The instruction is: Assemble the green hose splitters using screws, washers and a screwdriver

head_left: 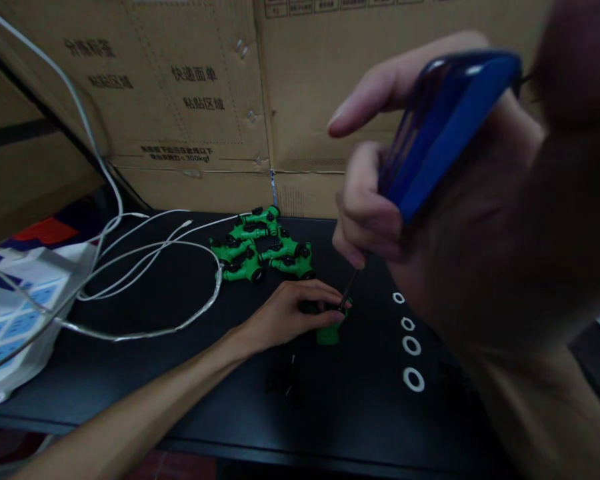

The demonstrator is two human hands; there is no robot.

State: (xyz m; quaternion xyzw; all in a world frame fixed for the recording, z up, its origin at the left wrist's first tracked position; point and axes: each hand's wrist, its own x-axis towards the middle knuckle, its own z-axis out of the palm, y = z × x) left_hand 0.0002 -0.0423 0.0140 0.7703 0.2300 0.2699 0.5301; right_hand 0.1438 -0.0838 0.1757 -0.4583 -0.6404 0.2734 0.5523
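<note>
L hand [300, 308] lies flat on the black table [190, 373], fingers curled down over a small green plastic part [329, 332], pinning it in place near the table's middle; part mostly hidden under the fingers, only its lower green end shows. R hand [367, 213] is raised close to the camera, fist wrapped tight round a blue-handled screwdriver [440, 127], index finger sticking out straight w/ the other fingers closed on the handle. Thin dark shaft [349, 288] runs down from the fist, tip meeting the green part right at the L fingertips. Just right of the hands, a row of four white rings [411, 345] lies on the table, spaced apart, running toward the near edge. Behind the L hand, a cluster of similar green parts w/ black wheels or caps [260, 250] sits piled together near the table's back. Left of that pile, white cables [145, 267] loop across the tabletop, one big loop reaching almost to the pile. Far left, a white bag or pack w/ blue squares [15, 320] at the table edge. Cardboard boxes [190, 100] w/ printed characters stand along the back. Small dark bits near the front of the table, too dim to tell.
</note>
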